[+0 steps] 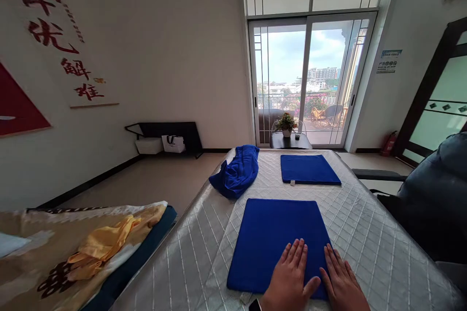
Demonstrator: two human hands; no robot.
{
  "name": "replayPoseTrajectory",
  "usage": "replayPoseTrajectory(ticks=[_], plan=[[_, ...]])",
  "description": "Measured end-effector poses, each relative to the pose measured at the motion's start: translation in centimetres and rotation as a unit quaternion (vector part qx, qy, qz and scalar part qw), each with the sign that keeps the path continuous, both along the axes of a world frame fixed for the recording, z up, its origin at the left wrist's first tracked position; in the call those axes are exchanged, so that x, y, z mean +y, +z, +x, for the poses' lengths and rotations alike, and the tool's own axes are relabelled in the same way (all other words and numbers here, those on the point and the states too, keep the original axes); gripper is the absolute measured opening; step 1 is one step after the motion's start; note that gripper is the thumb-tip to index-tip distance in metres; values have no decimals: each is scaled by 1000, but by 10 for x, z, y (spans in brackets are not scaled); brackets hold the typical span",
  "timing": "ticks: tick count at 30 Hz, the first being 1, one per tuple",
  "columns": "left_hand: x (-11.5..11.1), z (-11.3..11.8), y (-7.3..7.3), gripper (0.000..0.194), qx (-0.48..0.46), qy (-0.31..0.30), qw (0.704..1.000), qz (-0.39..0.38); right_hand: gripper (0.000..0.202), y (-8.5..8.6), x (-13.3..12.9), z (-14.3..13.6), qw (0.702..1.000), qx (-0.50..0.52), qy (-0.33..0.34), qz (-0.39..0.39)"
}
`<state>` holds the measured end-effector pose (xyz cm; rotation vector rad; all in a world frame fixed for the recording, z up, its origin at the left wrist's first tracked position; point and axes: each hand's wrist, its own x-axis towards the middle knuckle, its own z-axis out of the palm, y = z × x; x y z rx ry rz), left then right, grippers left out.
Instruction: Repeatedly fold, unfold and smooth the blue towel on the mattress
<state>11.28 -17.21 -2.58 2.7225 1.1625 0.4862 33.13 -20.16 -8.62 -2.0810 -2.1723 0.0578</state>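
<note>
A flat, square blue cushion cover (pixel 272 233) lies on the quilted silver-white mattress (pixel 204 248) right before me. My left hand (pixel 291 274) rests flat on the cover's lower right part, fingers together and thumb out to the side. Along the cover's right edge lies my right hand (pixel 342 276), palm down, fingers stretched out, partly on the mattress. A second flat blue cover (pixel 309 169) with a small white tag is farther back on the mattress. To its left sits a crumpled blue cloth (pixel 239 171).
At left is a bed with a patterned blanket (pixel 29 233) and a yellow cloth (pixel 104 245). Past the mattress stand a small table (pixel 284 142) with a flower pot (pixel 286 126) and a glass sliding door (pixel 280 58). A dark bulky item (pixel 434 194) is at right.
</note>
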Motion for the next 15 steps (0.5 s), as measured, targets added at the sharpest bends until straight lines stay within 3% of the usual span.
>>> replayPoseTrajectory(ticks=[3,7,11,15], plan=[[-1,35,0,76,-15,-45,999,-12,57,-1,0,2,1000,-9,18,-6],[3,40,-6,74,-12,-38,999,-34,58,-3,3,3,1000,-1,15,-11],[7,4,-12,71,11,2,1000,-9,63,-7,5,1,1000,19,-9,-1],[9,-58,-16,68,58,89,994,5,64,-10,5,2,999,35,-11,12]])
